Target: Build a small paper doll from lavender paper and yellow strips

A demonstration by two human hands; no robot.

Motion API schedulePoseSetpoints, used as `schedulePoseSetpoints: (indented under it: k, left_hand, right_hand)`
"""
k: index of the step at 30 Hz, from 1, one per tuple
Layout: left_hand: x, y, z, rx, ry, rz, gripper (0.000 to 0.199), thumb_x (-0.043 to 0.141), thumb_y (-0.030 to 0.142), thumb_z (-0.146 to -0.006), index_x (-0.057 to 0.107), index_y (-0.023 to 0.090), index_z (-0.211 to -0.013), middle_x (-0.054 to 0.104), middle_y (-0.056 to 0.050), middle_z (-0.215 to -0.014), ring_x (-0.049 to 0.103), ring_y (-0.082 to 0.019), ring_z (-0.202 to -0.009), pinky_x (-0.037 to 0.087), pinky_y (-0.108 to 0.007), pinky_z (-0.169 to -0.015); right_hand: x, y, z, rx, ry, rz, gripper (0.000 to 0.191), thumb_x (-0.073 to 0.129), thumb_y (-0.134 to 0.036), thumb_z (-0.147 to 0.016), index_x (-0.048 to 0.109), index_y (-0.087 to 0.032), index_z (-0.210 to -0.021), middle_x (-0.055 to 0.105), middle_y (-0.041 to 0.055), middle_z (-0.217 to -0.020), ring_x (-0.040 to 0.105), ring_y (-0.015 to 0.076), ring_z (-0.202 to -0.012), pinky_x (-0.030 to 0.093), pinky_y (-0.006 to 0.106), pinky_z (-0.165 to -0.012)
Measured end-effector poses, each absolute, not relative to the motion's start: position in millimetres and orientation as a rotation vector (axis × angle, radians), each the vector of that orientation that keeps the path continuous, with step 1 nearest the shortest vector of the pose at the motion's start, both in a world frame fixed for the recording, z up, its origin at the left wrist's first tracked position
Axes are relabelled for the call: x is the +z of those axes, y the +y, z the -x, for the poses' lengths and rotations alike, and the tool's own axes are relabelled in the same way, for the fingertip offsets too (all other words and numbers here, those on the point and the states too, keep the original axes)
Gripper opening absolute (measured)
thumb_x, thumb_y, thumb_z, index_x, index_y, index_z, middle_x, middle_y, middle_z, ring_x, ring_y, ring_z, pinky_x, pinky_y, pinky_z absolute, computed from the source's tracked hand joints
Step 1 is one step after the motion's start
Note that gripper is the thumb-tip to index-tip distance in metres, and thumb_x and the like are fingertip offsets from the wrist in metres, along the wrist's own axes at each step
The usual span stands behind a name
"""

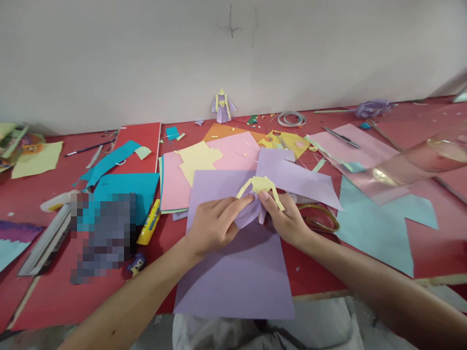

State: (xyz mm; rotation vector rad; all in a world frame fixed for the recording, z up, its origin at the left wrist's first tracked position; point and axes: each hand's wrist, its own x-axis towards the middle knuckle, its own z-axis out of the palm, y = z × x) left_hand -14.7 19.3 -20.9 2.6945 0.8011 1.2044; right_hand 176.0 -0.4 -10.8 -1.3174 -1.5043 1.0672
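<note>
My left hand and my right hand meet over the middle of the table. Between them they pinch a small folded paper dress, lilac with a pale yellow top and two narrow yellow strips hanging off its sides. Fingers hide part of its lilac lower half. Beneath my hands lies a large lilac paper sheet, reaching over the table's front edge. A cut lilac piece rests just behind my right hand. Beside that wrist is an amber loop handle, apparently of scissors, partly covered.
Against the wall stands a similar lilac and yellow paper figure. A yellow glue stick and blurred-out dark object are at left. At right are light blue paper, a pen and a transparent bottle.
</note>
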Motion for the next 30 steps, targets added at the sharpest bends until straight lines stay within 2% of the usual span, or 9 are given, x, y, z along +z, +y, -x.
schedulePoseSetpoints:
  k: [12,22,30]
  left_hand:
    - [-22.3,18.4,14.4,1.185,0.82,-2.707,0.058,0.042,0.001,-0.072,0.053,0.016,-0.127,0.074,-0.005,-0.093,0.068,-0.017,-0.073,0.052,-0.026,-0.06]
    - [-19.4,19.3,14.2,1.168,0.825,-2.732,0.059,0.041,0.0,-0.069,0.054,0.015,-0.125,0.073,-0.004,-0.088,0.068,-0.016,-0.07,0.05,-0.025,-0.057]
    - [-15.6,18.9,13.8,1.132,0.821,-2.762,0.057,0.039,0.002,-0.073,0.053,0.016,-0.127,0.074,-0.005,-0.093,0.069,-0.016,-0.074,0.052,-0.025,-0.059]
  right_hand:
    - [-12.1,0.1,-176.2,0.975,-1.535,1.303,0.06,0.041,-0.069,-0.093,0.047,-0.022,-0.056,0.055,-0.0002,-0.045,0.051,0.0114,-0.042,0.04,0.024,-0.044]
    - [-11.9,0.1,-175.5,0.784,-1.547,1.305,0.056,0.043,-0.061,-0.096,0.037,-0.022,-0.057,0.045,-0.0038,-0.045,0.04,0.0083,-0.042,0.03,0.023,-0.042]
    - [-11.9,1.2,-176.6,0.802,-1.541,1.281,0.054,0.043,-0.057,-0.098,0.04,-0.021,-0.057,0.047,-0.0035,-0.046,0.043,0.0087,-0.043,0.033,0.022,-0.044]
